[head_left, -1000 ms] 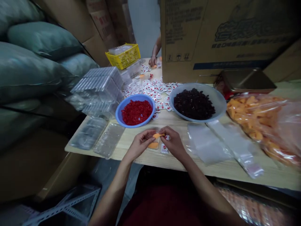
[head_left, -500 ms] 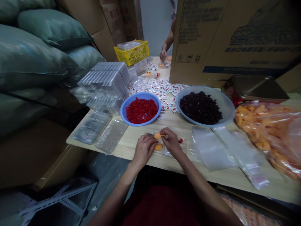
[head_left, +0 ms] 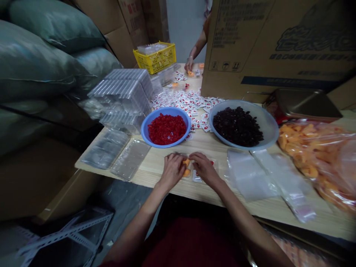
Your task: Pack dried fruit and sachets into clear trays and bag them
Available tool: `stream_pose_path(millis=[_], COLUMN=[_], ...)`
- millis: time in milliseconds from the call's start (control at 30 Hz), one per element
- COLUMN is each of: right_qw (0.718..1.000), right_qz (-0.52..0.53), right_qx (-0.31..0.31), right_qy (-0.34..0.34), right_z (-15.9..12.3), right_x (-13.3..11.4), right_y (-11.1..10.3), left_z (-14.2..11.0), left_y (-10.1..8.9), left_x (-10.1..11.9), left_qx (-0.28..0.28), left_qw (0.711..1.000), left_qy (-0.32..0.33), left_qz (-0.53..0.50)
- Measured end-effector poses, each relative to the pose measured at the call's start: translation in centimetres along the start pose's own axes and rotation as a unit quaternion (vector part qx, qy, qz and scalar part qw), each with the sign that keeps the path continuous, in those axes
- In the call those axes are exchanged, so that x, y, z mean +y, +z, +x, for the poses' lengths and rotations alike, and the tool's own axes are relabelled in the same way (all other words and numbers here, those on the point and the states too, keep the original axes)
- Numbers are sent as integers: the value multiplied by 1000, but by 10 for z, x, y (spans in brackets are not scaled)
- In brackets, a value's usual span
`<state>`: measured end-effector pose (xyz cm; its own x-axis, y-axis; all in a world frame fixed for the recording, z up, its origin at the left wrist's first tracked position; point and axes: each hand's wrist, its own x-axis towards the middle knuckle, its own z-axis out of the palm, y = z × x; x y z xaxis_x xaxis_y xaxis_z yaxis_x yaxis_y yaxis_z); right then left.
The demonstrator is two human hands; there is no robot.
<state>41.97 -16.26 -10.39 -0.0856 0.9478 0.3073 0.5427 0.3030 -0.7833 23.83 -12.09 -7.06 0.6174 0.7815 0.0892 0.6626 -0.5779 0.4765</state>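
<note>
Orange fruit pieces [head_left: 186,167], between left hand [head_left: 172,171], right hand [head_left: 204,169], both now lower

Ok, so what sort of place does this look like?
Probably a small food-packing room inside a storeroom. There's a blue bowl of red pieces, a bag of orange pieces, stacks of clear plastic trays, and big cardboard boxes close around the table.

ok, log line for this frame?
left hand: at orange fruit pieces | right hand: at white sachet | blue bowl: red pieces, just ahead | co-worker hand: far table end
</note>
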Motion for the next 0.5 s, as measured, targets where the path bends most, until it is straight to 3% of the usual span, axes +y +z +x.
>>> stream_pose_path(millis=[167, 300, 367, 433, 500], right_qw=[999, 991, 959, 912, 898], right_qz=[-28, 87, 217, 331, 351], right_qx=[-29, 65, 89, 65, 34], right_qy=[-1, 78, 161, 233, 262], right_z=[-3, -2, -3, -7, -16], right_x=[-10, -28, -41, -55, -65], right_y=[-2, -8, -13, -19, -31], left_z=[-2, -7, -10, -12, -15], left_y=[-3, -6, -3, 1, 0], left_x=[-5, 14, 30, 42, 42], left_qx=[1, 66, 49, 13, 2], left_qw=[1000, 995, 990, 990, 994], left_qy=[5, 51, 98, 120, 93], left_qz=[16, -57, -85, -73, -50])
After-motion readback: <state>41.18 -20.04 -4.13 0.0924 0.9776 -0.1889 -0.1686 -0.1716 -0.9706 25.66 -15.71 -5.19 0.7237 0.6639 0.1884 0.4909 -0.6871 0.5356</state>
